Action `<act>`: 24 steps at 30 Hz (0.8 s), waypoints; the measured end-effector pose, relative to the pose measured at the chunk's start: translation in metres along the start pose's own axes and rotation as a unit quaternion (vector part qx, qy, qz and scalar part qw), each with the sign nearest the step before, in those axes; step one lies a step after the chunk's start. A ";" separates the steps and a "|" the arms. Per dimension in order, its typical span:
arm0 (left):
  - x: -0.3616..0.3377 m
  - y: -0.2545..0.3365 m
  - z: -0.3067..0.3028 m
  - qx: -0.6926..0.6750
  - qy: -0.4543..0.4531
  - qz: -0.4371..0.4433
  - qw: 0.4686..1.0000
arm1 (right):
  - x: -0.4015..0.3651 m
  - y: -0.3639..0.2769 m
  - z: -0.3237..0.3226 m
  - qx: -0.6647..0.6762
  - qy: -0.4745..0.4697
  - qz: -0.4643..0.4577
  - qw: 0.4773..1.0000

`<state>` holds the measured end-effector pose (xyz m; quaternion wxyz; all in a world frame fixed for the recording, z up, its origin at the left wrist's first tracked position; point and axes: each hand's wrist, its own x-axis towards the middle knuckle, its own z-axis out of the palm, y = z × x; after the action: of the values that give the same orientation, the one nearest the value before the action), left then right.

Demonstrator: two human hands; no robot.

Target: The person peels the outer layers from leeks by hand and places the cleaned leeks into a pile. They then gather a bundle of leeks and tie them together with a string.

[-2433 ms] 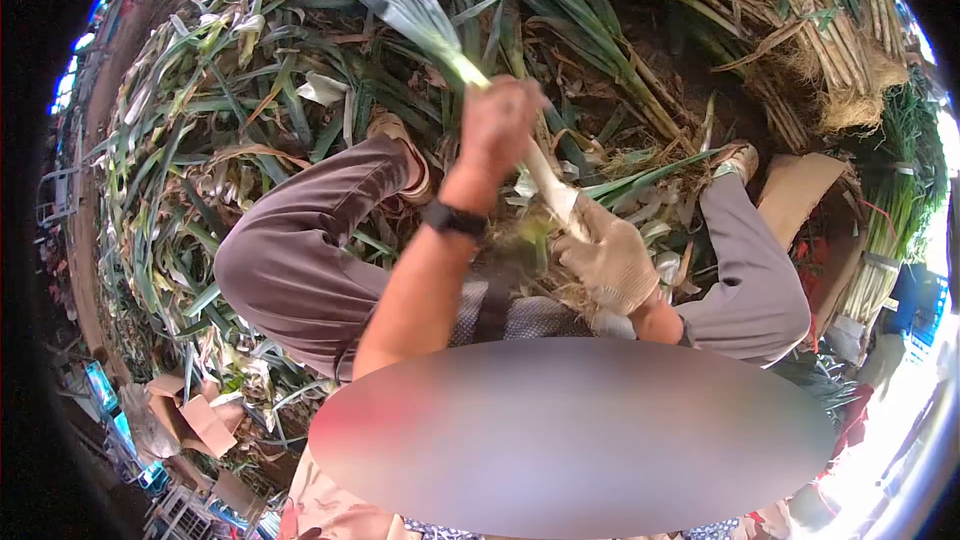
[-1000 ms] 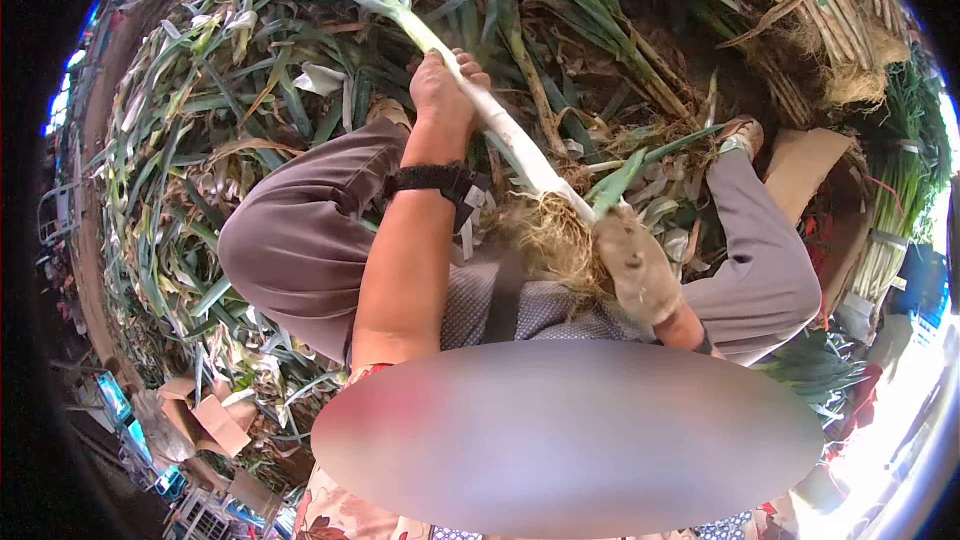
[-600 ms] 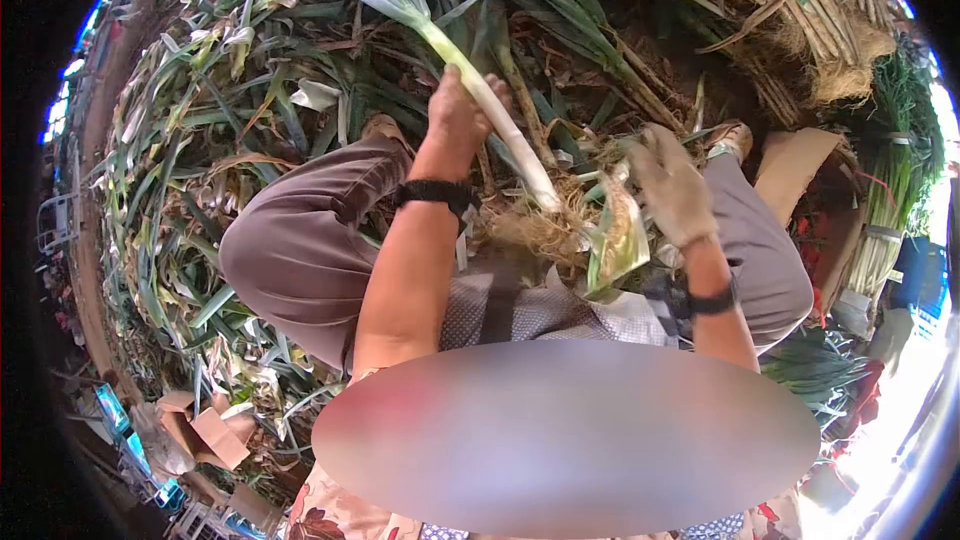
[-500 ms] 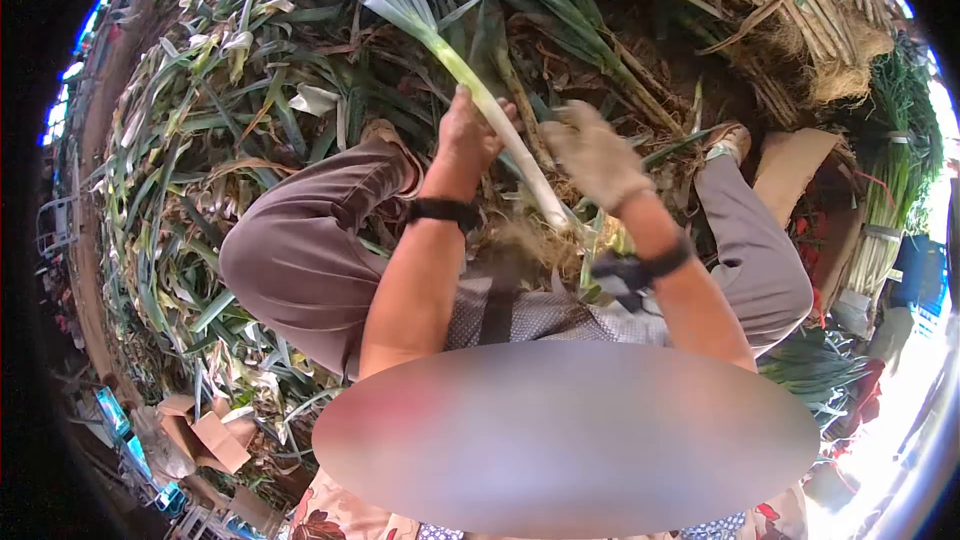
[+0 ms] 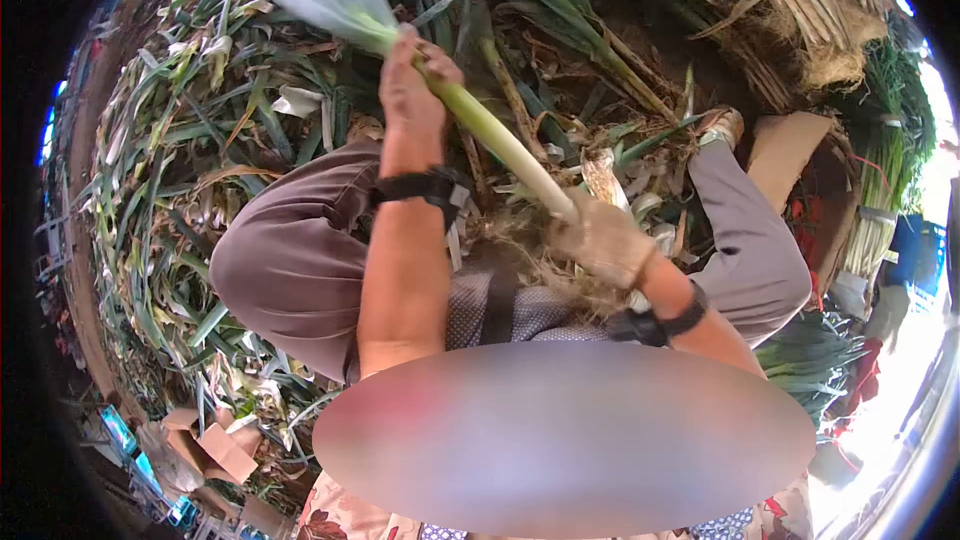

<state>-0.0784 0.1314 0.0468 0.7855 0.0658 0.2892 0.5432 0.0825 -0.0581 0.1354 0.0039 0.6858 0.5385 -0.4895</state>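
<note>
A long leek [image 5: 503, 147] lies slantwise before me, its white shank toward my body and its green leaves, smeared by motion, at the upper left. My bare left hand [image 5: 413, 85] is wrapped round it where the shank turns to leaf. Lower down, my right hand [image 5: 608, 243], in a pale work glove, closes over the white root end and hides it. Stringy roots [image 5: 590, 290] show below the glove. Just beyond that hand stands a whitish stalk [image 5: 604, 180] with brown skin.
Leaf trimmings [image 5: 170, 160] cover the ground at the left. Rooted leeks stand in a bundle [image 5: 815, 25] at the upper right, near a cardboard piece [image 5: 787, 155]. Tied greens [image 5: 880, 180] are at the far right. An opened carton [image 5: 225, 450] sits lower left.
My left hand has slid up the leek toward its leaves. My right hand, open and apart from it before, has come down and closed on the root end.
</note>
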 end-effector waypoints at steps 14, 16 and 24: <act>-0.023 0.209 0.069 0.079 0.047 0.181 0.979 | -0.086 0.030 -0.009 0.351 0.023 -0.182 0.918; -0.027 0.220 0.066 0.118 0.082 0.224 0.964 | -0.088 0.032 -0.008 0.167 0.068 -0.244 0.953; -0.030 0.338 0.015 0.180 0.239 0.289 0.910 | -0.135 0.092 -0.028 0.243 0.126 -0.034 0.961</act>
<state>-0.3532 0.2437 0.2113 0.4767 0.1549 0.5293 0.6845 0.1771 -0.1812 0.1937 -0.2474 0.7038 0.4228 -0.5146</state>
